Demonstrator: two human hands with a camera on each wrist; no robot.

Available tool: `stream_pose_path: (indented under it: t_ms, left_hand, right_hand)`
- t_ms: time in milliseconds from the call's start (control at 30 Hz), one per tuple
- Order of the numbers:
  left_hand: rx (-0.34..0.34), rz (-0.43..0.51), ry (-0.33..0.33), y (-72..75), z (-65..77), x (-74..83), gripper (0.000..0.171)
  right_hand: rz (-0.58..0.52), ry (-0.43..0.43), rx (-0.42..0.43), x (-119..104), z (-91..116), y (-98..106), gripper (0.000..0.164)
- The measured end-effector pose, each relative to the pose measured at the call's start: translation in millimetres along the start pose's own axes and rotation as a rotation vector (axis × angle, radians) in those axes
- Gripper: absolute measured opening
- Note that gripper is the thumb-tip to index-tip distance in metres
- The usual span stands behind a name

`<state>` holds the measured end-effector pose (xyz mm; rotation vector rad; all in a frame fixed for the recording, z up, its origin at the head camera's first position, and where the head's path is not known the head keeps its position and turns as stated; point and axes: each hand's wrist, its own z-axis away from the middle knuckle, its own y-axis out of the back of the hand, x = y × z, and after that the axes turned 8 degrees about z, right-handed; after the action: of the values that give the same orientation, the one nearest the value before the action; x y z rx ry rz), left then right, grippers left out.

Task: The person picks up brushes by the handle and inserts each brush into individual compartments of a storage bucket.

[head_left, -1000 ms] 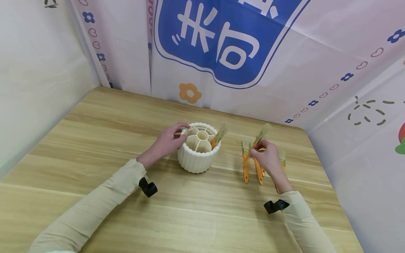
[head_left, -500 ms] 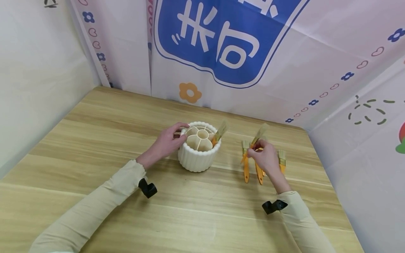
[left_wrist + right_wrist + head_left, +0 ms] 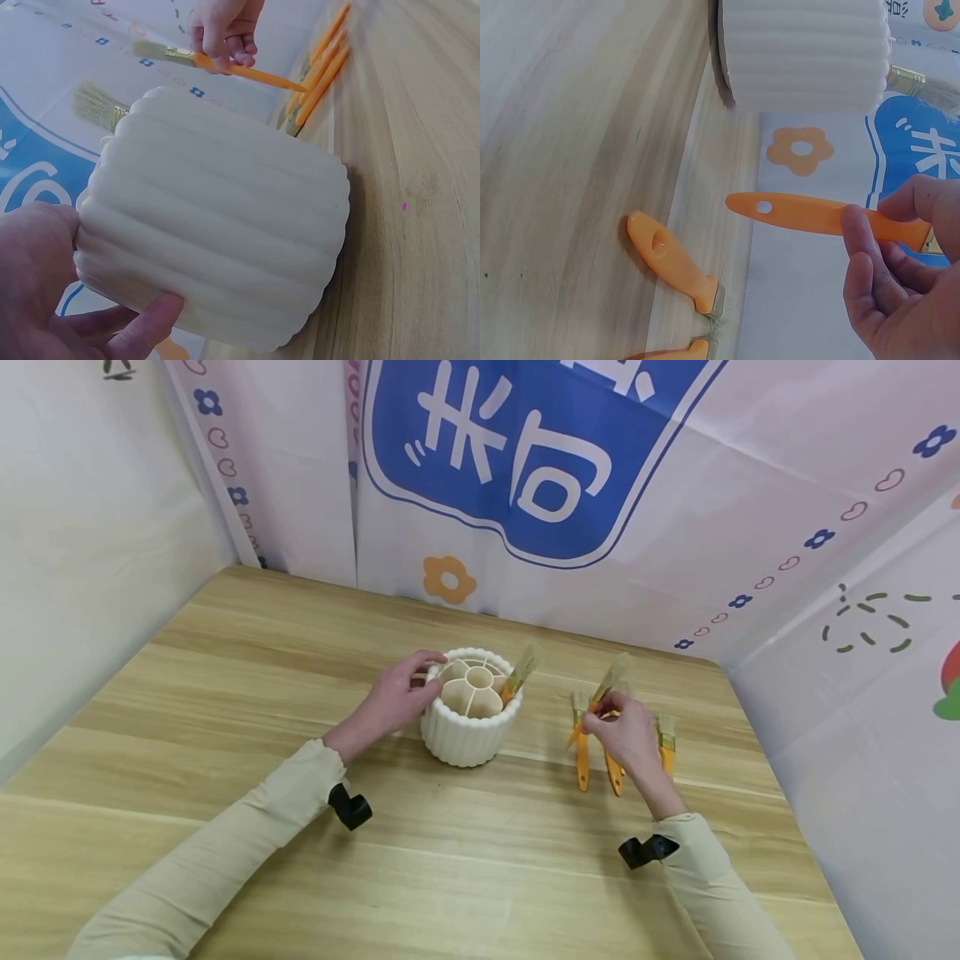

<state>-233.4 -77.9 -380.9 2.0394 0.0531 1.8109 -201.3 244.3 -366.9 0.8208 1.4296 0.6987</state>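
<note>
A white ribbed pen holder (image 3: 467,739) stands on the table, its inside split into several compartments around a round middle one. My left hand (image 3: 401,693) grips it at the left rim, with fingers against the ribbed wall in the left wrist view. One paintbrush (image 3: 519,672) leans in the right-hand compartment, bristles up. To the right, my right hand (image 3: 624,727) pinches another paintbrush (image 3: 802,214) by its orange handle. That brush is tilted, with bristles up and handle end hanging free above the table in the right wrist view.
Several more orange-handled paintbrushes (image 3: 582,764) lie on the wooden table (image 3: 420,877) beneath and beside the right hand. A printed cloth (image 3: 315,510) hangs behind the table, with white walls at both sides.
My right hand has raised the pinched paintbrush away from the others and shifted slightly left, tilting it a little. My left hand has kept its place on the pen holder.
</note>
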Motion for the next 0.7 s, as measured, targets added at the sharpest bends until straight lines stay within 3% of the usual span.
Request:
stream_pose_path:
  t_ms: [700]
  left_hand:
    - [-0.003, 0.045, 0.015, 0.5, 2.0, -2.8, 0.037]
  right_hand:
    - [-0.059, 0.044, 0.007, -2.1, 0.5, -4.3, 0.010]
